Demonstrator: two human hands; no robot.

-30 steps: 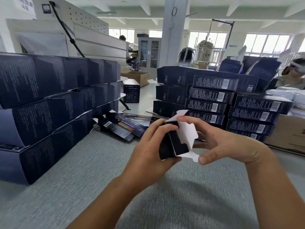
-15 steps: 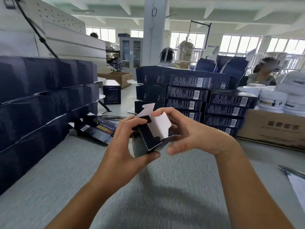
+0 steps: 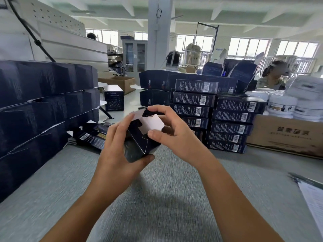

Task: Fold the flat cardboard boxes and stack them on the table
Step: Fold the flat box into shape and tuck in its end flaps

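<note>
The box (image 3: 138, 145), held up over the table (image 3: 157, 198), has its white flap (image 3: 152, 124) bent lower toward the opening than a second ago, so I reckon this end is nearly closed. My left hand (image 3: 115, 151) grips its body and my right hand (image 3: 174, 137) pinches the flap. Stacked boxes (image 3: 227, 119) stand just behind.

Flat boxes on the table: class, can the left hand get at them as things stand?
Likely not yet: the left hand grips the half-folded box. The flat boxes lie uncovered just beyond it, so the way itself looks free.
</note>
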